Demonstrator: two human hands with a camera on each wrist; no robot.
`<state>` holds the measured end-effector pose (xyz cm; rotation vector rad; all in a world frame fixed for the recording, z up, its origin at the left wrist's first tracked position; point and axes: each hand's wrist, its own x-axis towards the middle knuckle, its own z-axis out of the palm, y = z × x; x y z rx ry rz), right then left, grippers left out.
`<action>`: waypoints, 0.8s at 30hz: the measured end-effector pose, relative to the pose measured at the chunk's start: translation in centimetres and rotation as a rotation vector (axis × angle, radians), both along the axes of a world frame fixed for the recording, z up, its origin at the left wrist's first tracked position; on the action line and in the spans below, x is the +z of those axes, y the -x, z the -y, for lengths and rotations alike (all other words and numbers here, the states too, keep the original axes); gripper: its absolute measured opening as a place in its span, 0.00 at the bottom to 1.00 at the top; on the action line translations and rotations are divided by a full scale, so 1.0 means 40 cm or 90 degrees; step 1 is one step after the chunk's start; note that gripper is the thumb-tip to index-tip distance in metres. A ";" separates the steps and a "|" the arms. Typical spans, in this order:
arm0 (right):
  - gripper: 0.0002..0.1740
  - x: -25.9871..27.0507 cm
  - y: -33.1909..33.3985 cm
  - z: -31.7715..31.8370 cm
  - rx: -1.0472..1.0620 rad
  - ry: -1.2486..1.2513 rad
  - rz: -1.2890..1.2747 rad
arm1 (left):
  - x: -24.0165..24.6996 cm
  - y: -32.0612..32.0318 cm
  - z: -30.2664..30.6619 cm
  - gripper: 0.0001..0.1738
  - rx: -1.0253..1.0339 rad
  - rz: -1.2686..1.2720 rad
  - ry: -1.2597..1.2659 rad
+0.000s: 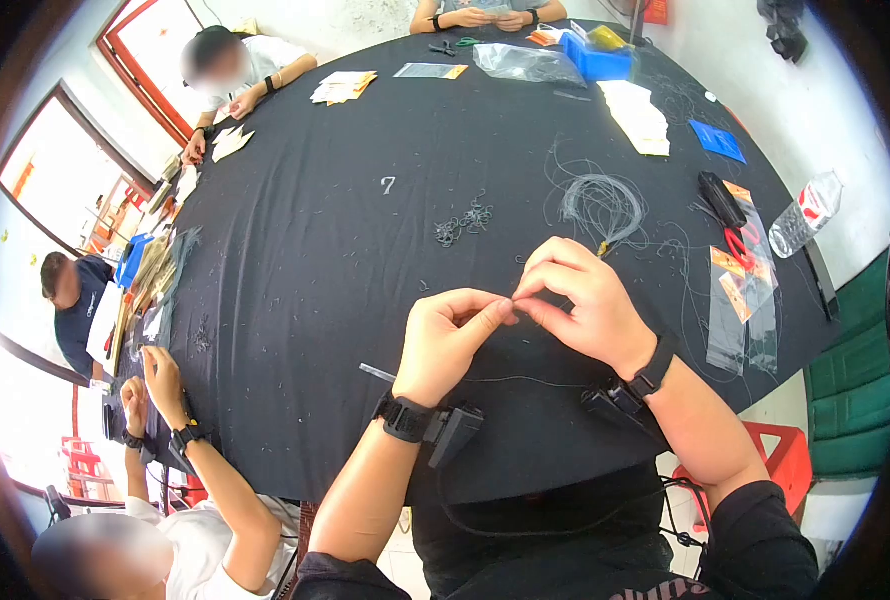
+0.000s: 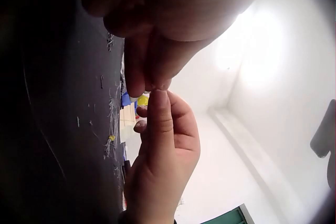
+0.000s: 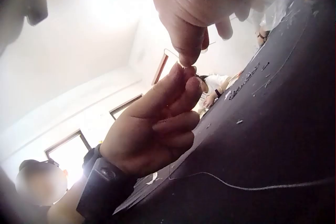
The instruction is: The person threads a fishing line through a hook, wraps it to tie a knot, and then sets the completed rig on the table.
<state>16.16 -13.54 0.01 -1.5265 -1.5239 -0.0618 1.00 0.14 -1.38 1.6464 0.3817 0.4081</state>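
Observation:
Over the near part of the black-covered table, my left hand [image 1: 443,338] and right hand [image 1: 587,308] meet fingertip to fingertip. Each pinches between thumb and forefinger at a thin fishing line [image 3: 231,184], which trails across the cloth in the right wrist view. The fingertips mostly hide the pinched spot, and I cannot tell whether a hook is there too. Just beyond the hands lies a coil of clear line [image 1: 602,205] with a yellow tie. Small dark hooks [image 1: 463,222] sit in a loose pile to its left.
On the right lie red-handled scissors [image 1: 738,248], clear packets [image 1: 727,315], a black pouch [image 1: 722,200] and a water bottle [image 1: 807,213]. Pale cards [image 1: 635,115] and a blue box [image 1: 597,58] stand farther back. Other people sit around the table's far and left edges.

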 end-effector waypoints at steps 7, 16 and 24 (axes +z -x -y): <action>0.08 -0.002 -0.004 0.001 -0.006 0.000 -0.001 | 0.012 0.004 -0.004 0.10 0.009 -0.025 -0.008; 0.07 0.006 -0.007 0.006 -0.019 0.005 -0.026 | 0.010 0.006 -0.012 0.10 0.033 0.007 0.011; 0.07 0.006 -0.003 0.006 -0.010 0.004 -0.008 | -0.003 0.005 -0.011 0.12 0.050 -0.012 -0.133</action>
